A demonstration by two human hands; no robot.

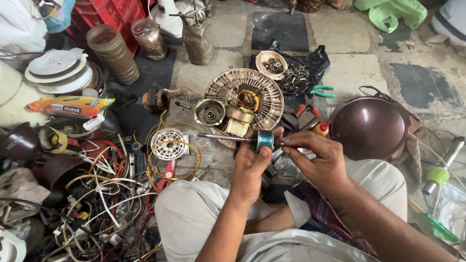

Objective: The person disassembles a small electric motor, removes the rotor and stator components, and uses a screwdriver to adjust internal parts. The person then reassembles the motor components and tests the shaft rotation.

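Repair workshop floor: wire tangle [104, 204], dismantled motor housing [244, 102], pliers [321, 90].

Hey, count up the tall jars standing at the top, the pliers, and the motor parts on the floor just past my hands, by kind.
Blender jars: 3
Green-handled pliers: 1
Round fan motor housing: 1
Small round bearing cap: 1
White vented disc: 1
Total: 7

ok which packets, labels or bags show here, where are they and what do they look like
Snack packet: left, on the clutter; long flat pouch, orange and yellow, printed.
Black plastic bag: top centre on the floor, crumpled, spread under metal parts.
Green plastic bag: top right, bunched.
Left hand and right hand hold a motor rotor, unlabelled.
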